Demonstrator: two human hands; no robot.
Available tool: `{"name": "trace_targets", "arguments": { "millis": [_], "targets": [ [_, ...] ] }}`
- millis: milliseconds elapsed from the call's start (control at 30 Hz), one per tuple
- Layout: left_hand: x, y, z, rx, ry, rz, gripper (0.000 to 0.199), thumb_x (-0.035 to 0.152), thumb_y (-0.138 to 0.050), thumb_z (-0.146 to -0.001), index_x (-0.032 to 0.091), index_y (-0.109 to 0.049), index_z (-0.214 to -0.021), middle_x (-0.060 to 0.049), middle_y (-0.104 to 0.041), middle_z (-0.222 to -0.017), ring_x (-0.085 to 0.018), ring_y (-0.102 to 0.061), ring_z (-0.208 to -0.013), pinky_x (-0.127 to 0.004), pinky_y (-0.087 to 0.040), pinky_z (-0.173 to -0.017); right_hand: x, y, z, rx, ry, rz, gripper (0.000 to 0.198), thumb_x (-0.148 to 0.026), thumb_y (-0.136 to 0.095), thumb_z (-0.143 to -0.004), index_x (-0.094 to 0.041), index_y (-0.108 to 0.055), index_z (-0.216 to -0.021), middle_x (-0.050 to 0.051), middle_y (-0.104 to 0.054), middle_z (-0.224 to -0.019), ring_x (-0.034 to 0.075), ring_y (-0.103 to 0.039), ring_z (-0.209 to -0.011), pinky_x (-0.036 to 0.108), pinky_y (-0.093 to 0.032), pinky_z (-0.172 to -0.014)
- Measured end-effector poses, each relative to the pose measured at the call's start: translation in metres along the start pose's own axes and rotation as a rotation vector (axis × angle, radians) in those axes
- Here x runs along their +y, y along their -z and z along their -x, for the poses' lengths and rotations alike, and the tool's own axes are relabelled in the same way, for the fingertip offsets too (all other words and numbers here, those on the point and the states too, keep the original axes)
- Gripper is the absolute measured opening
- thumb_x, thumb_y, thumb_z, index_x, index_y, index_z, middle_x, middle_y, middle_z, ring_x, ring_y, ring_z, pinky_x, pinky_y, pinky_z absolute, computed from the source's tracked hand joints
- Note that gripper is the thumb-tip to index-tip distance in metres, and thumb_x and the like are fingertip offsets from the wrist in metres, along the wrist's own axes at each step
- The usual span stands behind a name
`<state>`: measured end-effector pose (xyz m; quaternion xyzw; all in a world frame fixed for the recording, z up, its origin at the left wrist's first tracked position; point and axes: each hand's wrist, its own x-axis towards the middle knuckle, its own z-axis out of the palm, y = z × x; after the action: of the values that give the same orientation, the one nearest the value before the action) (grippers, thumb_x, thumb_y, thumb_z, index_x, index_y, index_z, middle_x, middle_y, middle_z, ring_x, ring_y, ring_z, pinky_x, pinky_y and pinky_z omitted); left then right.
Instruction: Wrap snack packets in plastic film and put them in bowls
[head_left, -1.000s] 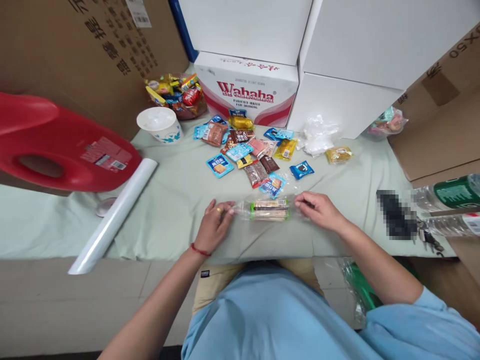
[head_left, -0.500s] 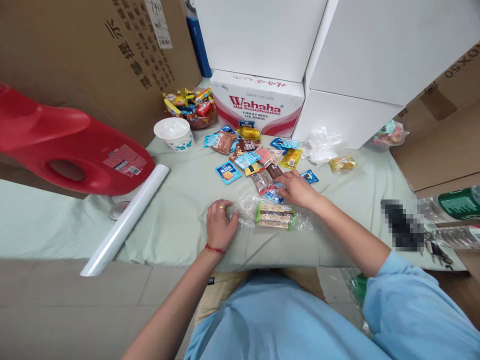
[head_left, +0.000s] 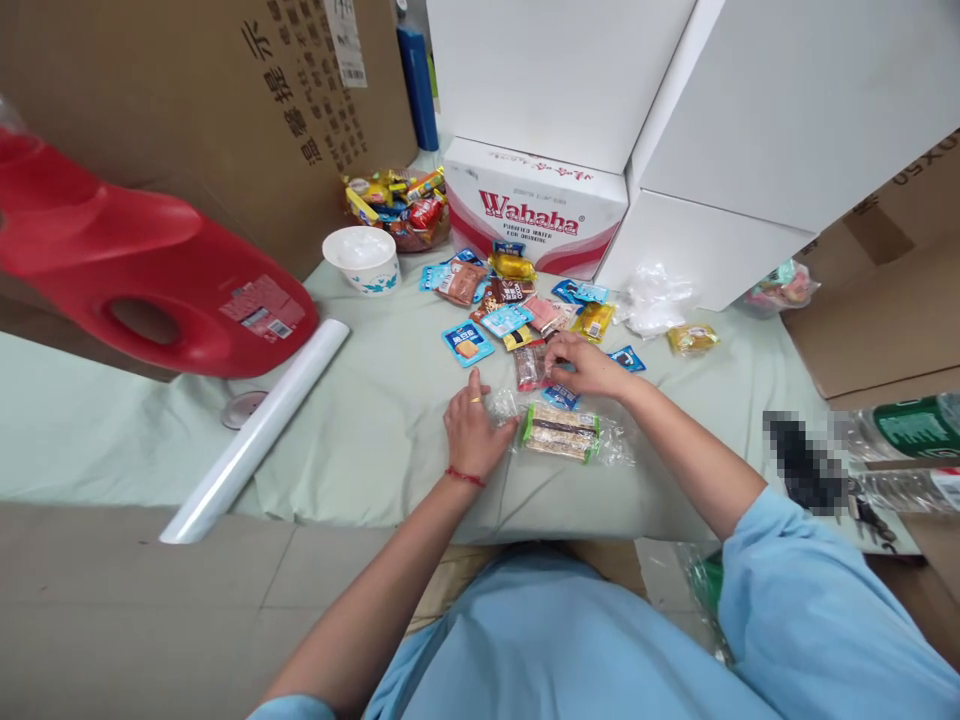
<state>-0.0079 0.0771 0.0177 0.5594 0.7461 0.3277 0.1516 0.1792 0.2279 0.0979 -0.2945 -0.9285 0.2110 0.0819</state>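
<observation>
My left hand [head_left: 478, 432] rests on the cloth with its fingers apart and nothing in them. Its thumb is close to the clear plastic wrap [head_left: 504, 404] around a pack of pale and dark bars with green edges [head_left: 561, 432]. Beyond that pack, my right hand [head_left: 586, 364] reaches into the snack pile, fingers curled together. What they hold is hidden. Just left of its fingertips lies a brown packet with red ends [head_left: 529, 368]. A blue packet [head_left: 561, 397] lies below the hand, and another blue packet [head_left: 627, 359] is to its right.
More wrapped snacks [head_left: 507, 320] lie before the Wahaba carton [head_left: 536, 215]. A paper cup [head_left: 362, 262] and a snack-filled basket [head_left: 405, 232] stand back left. A red jug [head_left: 172, 270] and a white roll [head_left: 259, 430] are left; bottles [head_left: 911, 428] lie right.
My left hand has moved right and slightly forward, nearer the wrapped pack. My right hand's fingers have curled in, covering a dark brown packet visible before. The view has shifted slightly.
</observation>
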Motion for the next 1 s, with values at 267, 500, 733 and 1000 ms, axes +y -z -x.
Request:
{"name": "trace_targets", "arguments": {
  "millis": [267,500,733,1000],
  "targets": [
    [0.0,0.0,-0.005,-0.07,-0.012,-0.099,0.047,0.037,-0.07,-0.083,0.02,-0.067,-0.127,-0.011,-0.071,-0.104,-0.035,-0.055,-0.121,-0.052,-0.04,-0.108,-0.073,-0.001,0.051,-0.267,-0.074,0.346,0.029,-0.027,-0.047,-0.104,-0.025,-0.066,-0.126,0.008,-0.07,-0.101,0.022,-0.063,-0.09,0.029,-0.036,-0.067],
    [-0.007,0.011,-0.006,0.008,0.031,0.101,0.01,0.026,-0.067,-0.084,0.021,-0.074,-0.089,-0.009,-0.066,-0.099,-0.028,-0.06,-0.104,-0.044,-0.048,-0.097,-0.093,-0.048,0.087,-0.313,-0.103,0.43,0.05,-0.021,-0.048,-0.104,-0.036,-0.05,-0.151,0.01,-0.062,-0.116,0.024,-0.059,-0.105,0.028,-0.037,-0.064],
    [0.031,0.015,0.018,-0.109,-0.135,0.378,0.011,0.021,-0.058,-0.089,0.02,-0.069,-0.087,-0.003,-0.067,-0.089,-0.016,-0.064,-0.078,-0.029,-0.053,-0.076,-0.096,-0.069,0.098,-0.129,-0.086,0.342,0.037,-0.02,-0.054,-0.102,-0.027,-0.064,-0.136,0.011,-0.061,-0.111,0.027,-0.052,-0.104,0.036,-0.044,-0.083],
    [0.057,-0.006,0.06,-0.19,-0.46,-0.074,0.039,0.03,-0.051,-0.096,0.012,-0.066,-0.127,-0.018,-0.065,-0.135,-0.03,-0.061,-0.121,-0.045,-0.05,-0.101,-0.067,-0.061,0.145,0.207,-0.109,-0.255,0.03,-0.017,-0.046,-0.1,-0.023,-0.071,-0.116,0.009,-0.068,-0.115,0.023,-0.06,-0.107,0.04,-0.051,-0.095]
  ]
}}
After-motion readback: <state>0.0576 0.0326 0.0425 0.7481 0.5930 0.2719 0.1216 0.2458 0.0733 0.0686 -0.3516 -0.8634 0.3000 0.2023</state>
